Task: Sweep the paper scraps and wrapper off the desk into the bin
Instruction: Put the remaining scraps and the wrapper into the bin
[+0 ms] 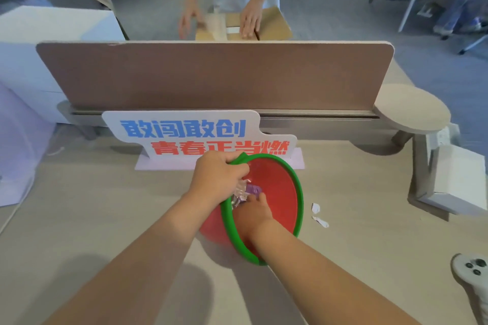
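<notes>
Paper scraps (320, 216), two small white torn bits with crumpled edges, lie on the bare desk (105, 219) just beside the bin's right side, one a little nearer the front edge than the other, neither touching the bin. The bin (277, 192) is a round red tub with a bright green rim; it is tipped on its side in the middle of the desk so its mouth faces the front edge and somewhat to the right, and its smooth red inside shows.

The wrapper (244, 194) sits at the mouth of the bin, just inside the rim on the left: a crinkled, shiny, mostly clear piece with a purple patch on it. It lies between the two hands and touches both.

The left hand (220, 178) is closed over the far part of the green rim, fingers curled around it, with the wrapper against the lower fingers. The right hand (254, 215) reaches into the bin over the near rim, palm down, its fingertips pressed on the wrapper; whether those fingers pinch the wrapper or only push on it I cannot tell.

Behind the bin, toward the back edge, a white sign (200, 134) with blue and red lettering stands on a pale base. A grey controller (472, 272) lies near the front right corner.
</notes>
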A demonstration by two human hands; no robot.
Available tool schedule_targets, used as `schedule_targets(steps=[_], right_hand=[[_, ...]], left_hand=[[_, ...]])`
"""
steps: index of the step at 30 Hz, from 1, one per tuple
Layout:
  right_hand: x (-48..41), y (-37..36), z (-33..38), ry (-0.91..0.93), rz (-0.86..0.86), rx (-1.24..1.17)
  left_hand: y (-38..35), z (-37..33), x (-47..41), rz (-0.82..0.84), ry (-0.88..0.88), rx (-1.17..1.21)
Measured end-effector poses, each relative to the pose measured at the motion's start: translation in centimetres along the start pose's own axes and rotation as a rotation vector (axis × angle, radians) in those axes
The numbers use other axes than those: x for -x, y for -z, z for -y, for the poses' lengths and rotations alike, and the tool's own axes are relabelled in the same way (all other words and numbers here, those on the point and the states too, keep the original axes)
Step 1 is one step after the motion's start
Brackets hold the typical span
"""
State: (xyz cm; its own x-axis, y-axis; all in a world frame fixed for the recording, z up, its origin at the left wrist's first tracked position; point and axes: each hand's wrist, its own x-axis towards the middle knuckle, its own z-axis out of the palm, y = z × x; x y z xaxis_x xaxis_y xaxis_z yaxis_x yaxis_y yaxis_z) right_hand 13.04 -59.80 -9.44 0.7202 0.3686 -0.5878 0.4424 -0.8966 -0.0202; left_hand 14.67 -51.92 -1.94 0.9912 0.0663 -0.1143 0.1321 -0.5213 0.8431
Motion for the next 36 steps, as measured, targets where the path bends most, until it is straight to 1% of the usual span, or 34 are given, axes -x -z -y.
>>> schedule_targets(steps=[2, 5, 7, 9, 10, 11, 12, 13, 14, 15, 16, 17, 19, 21, 24, 26, 27, 28, 31, 33, 36], right_hand=[[1.0, -0.5, -0.6, -0.011, -0.218, -0.044], [2.7, -1.5, -2.0, 0.032, -0.373, -0.194], [3.5, -2.3, -3.6, 0.040, -0.523, -0.314], [4.1, -3.6, -6.0, 0.035, -0.762, -0.490], [4.4, -4.5, -7.5, -0.010, -0.916, -0.620], [4.6, -5.6, -9.3, -0.111, -1.048, -0.759], [4.5, -6.9, -11.4, -0.256, -1.108, -0.878], [4.2, -8.3, -13.3, -0.397, -1.072, -0.946], [3.7, -9.8, -14.8, -0.496, -0.942, -0.963], [3.1, -11.2, -16.0, -0.528, -0.774, -0.940], [2.4, -12.4, -16.7, -0.506, -0.636, -0.898], [1.8, -13.1, -17.0, -0.455, -0.556, -0.860], [1.1, -13.3, -17.1, -0.369, -0.507, -0.801], [0.8, -12.6, -17.1, -0.345, -0.513, -0.764], [0.8, -12.1, -16.3, -0.369, -0.521, -0.728], [0.5, -12.3, -15.4, -0.429, -0.493, -0.711], [0.4, -12.3, -15.0, -0.493, -0.495, -0.738], [0.4, -12.0, -14.6, -0.572, -0.517, -0.813], [1.0, -9.8, -13.5, -0.792, -0.647, -1.210], [1.9, -7.6, -12.3, -0.789, -0.796, -1.343], [3.3, -4.2, -8.8, -0.682, -0.980, -1.414]], left_hand=[[-0.5, -0.3, -0.5, 0.008, -0.021, -0.043], [-1.9, -1.0, -1.1, 0.021, -0.042, -0.123], [-2.5, -1.4, -1.3, 0.017, -0.062, -0.193], [-2.8, -1.5, -1.6, 0.012, -0.072, -0.225], [-2.9, -1.6, -1.8, 0.012, -0.072, -0.235], [-2.9, -1.7, -2.1, 0.015, -0.069, -0.244], [-2.9, -1.7, -2.3, 0.018, -0.067, -0.248], [-2.9, -1.7, -2.5, 0.023, -0.068, -0.248], [-2.7, -1.6, -2.7, 0.026, -0.069, -0.245], [-2.6, -1.6, -2.9, 0.032, -0.068, -0.243], [-2.6, -1.5, -3.1, 0.036, -0.066, -0.243], [-2.5, -1.4, -3.3, 0.042, -0.061, -0.245], [-2.4, -1.4, -3.6, 0.047, -0.059, -0.248], [-2.3, -1.6, -3.7, 0.054, -0.064, -0.233], [-2.1, -1.7, -3.7, 0.066, -0.078, -0.205], [-2.0, -1.5, -3.6, 0.062, -0.078, -0.200], [-2.0, -1.4, -3.6, 0.059, -0.072, -0.197], [-2.0, -1.4, -3.7, 0.053, -0.065, -0.189], [-2.3, -1.1, -3.9, 0.048, -0.057, -0.203], [-2.4, -1.0, -4.0, 0.051, -0.052, -0.216], [-2.5, -0.8, -3.7, 0.057, -0.041, -0.214]])
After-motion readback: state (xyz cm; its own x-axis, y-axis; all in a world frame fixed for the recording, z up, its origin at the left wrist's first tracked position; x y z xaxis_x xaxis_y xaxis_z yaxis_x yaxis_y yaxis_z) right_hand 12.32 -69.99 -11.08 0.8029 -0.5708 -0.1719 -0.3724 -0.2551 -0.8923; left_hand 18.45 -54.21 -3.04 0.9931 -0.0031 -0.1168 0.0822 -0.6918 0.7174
